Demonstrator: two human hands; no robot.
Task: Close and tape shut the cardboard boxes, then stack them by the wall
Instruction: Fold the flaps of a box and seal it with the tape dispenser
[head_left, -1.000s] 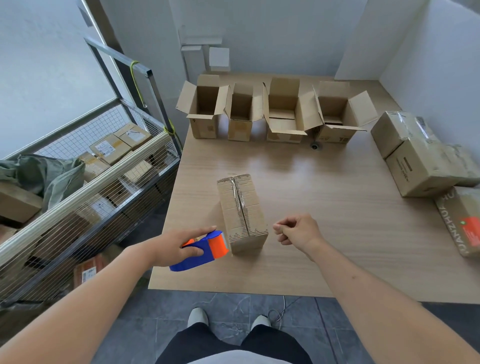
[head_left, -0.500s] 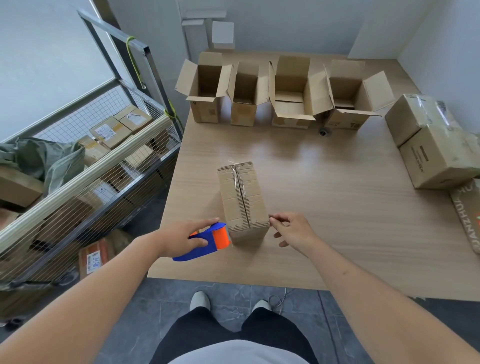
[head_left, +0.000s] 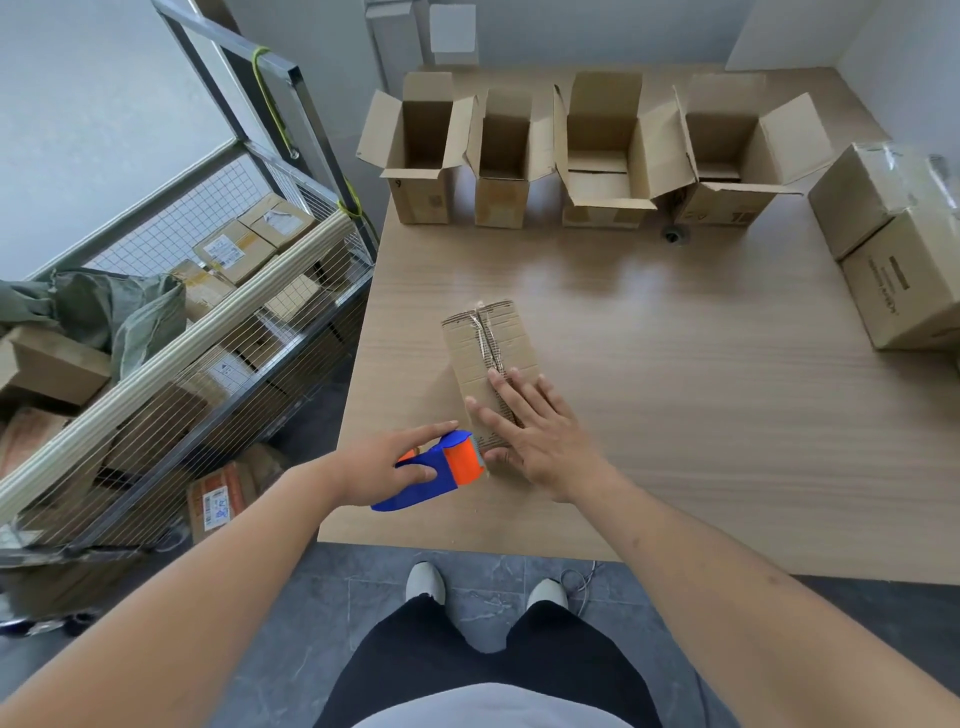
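A small closed cardboard box (head_left: 485, 343) lies on the wooden table (head_left: 701, 395) near its front edge, with worn tape along its top seam. My right hand (head_left: 535, 436) rests flat on the near half of the box top, fingers straight. My left hand (head_left: 387, 465) grips a blue and orange tape dispenser (head_left: 441, 467) whose orange end touches the box's near left corner. Several open cardboard boxes (head_left: 602, 150) stand in a row at the far side of the table, flaps up.
Two closed boxes (head_left: 904, 244) are stacked at the table's right edge by the wall. A wire cage cart (head_left: 218, 312) full of parcels stands close on the left. White items (head_left: 452, 31) sit against the back wall. My feet are on grey floor tiles below.
My right hand has moved from beside the box onto its top and flattened out. My left hand has brought the tape dispenser against the box's near end.
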